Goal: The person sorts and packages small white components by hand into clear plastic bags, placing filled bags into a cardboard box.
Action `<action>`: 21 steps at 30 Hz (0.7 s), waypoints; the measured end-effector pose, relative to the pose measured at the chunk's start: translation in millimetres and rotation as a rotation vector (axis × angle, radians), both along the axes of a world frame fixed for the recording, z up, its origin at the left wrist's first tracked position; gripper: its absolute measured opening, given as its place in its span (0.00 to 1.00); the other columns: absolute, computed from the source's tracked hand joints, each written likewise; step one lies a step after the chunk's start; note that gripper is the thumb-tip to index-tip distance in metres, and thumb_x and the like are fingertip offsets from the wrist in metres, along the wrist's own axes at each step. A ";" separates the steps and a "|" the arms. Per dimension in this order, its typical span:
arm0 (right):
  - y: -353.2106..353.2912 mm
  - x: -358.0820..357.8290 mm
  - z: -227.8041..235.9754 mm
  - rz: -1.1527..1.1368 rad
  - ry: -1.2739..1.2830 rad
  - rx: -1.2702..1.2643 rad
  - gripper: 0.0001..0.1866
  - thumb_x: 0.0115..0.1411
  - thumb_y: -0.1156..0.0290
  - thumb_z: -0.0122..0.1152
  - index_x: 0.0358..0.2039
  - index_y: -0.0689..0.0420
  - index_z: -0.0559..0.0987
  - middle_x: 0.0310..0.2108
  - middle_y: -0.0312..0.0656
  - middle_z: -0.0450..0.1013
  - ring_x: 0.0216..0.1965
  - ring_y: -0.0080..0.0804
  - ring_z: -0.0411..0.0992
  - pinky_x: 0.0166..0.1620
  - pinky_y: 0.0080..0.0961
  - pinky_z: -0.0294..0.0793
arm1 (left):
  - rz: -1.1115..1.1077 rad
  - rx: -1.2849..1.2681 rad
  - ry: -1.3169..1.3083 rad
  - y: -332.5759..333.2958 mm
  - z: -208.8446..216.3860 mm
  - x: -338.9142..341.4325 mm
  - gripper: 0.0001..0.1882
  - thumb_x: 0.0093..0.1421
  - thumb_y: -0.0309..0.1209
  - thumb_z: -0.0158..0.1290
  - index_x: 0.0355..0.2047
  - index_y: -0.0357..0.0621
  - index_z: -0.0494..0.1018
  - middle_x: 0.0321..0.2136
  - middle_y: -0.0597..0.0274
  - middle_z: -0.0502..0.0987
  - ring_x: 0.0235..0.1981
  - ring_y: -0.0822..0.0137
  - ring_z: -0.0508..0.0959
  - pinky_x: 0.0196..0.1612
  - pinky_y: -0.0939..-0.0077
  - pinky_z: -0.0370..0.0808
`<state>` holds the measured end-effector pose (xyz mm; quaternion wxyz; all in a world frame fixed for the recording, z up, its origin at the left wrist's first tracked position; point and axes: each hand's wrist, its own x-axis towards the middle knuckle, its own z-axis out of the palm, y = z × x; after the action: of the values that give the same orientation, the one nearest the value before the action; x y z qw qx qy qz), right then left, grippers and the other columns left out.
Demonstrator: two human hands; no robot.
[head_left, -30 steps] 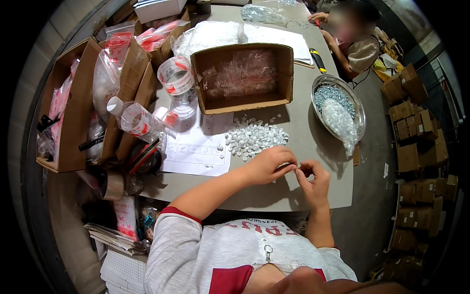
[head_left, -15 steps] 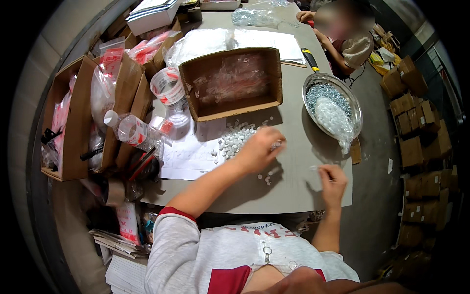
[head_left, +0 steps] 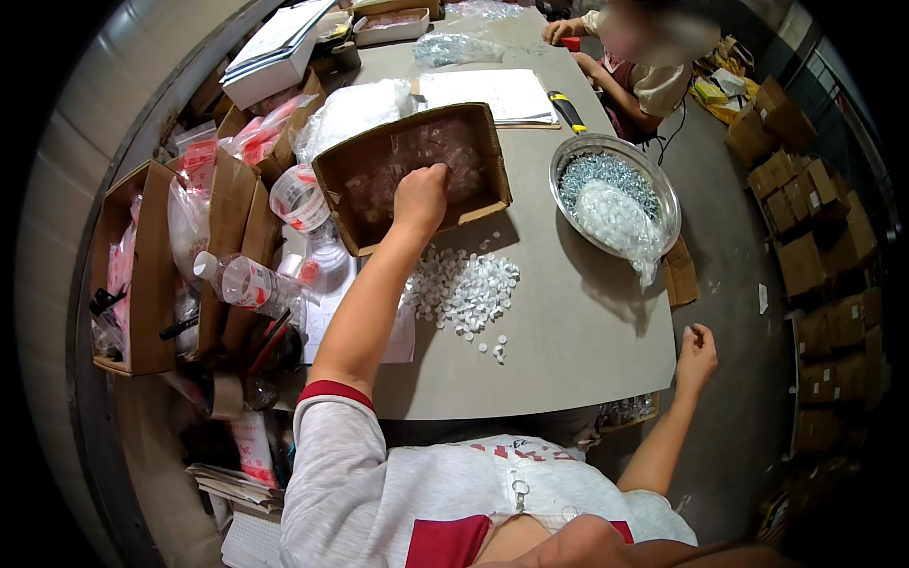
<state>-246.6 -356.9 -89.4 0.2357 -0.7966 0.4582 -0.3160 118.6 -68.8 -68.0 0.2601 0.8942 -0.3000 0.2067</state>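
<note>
My left hand (head_left: 421,197) is inside the brown cardboard box (head_left: 462,221), over a heap of small clear plastic bags (head_left: 374,185). Its fingers are closed and point down into the bags; whatever they grip is hidden. Just in front of the box, a pile of small white round caps (head_left: 466,289) lies on the grey table (head_left: 559,360), with a few caps strayed toward me. My right hand (head_left: 698,358) hangs past the table's right edge, its fingers loosely curled and a little apart, with nothing visible in them.
A steel bowl (head_left: 670,194) of screws with a clear bag of white pieces stands right. Beyond it lies a yellow-black cutter (head_left: 567,111). Left are a plastic bottle (head_left: 251,282), tape rolls (head_left: 298,199) and cardboard boxes (head_left: 142,284). A co-worker (head_left: 653,90) sits at the far right.
My left hand has gone from above the white caps forward into the cardboard box. My right hand has moved right, off the table's edge, and the small pale piece it held no longer shows.
</note>
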 end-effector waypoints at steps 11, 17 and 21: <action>141.2 78.5 19.0 1.115 0.092 0.205 0.18 0.44 0.76 0.59 0.39 0.61 0.74 0.38 0.49 0.70 0.40 0.44 0.69 0.44 0.30 0.69 | -0.047 -0.312 -0.157 32.2 19.7 -28.1 0.08 0.51 0.23 0.53 0.33 0.42 0.76 0.23 0.56 0.71 0.24 0.60 0.72 0.28 0.71 0.69; 173.9 102.1 15.8 1.318 0.078 0.058 0.17 0.44 0.77 0.59 0.38 0.61 0.74 0.40 0.48 0.68 0.45 0.44 0.65 0.48 0.32 0.67 | -0.094 -0.562 0.155 39.7 24.1 -62.4 0.05 0.51 0.23 0.54 0.28 0.35 0.76 0.22 0.58 0.75 0.20 0.72 0.72 0.24 0.81 0.67; 174.1 104.1 11.3 1.291 0.103 0.085 0.11 0.44 0.78 0.57 0.32 0.62 0.75 0.36 0.47 0.69 0.39 0.43 0.67 0.43 0.32 0.69 | -0.094 -0.640 0.346 44.1 22.1 -91.0 0.08 0.47 0.28 0.60 0.20 0.35 0.75 0.16 0.59 0.74 0.15 0.73 0.70 0.20 0.81 0.65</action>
<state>-142.5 -182.8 -78.1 0.3872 -0.9160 -0.0901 -0.0538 27.6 -24.7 -45.8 0.5826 0.7747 -0.2125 0.1238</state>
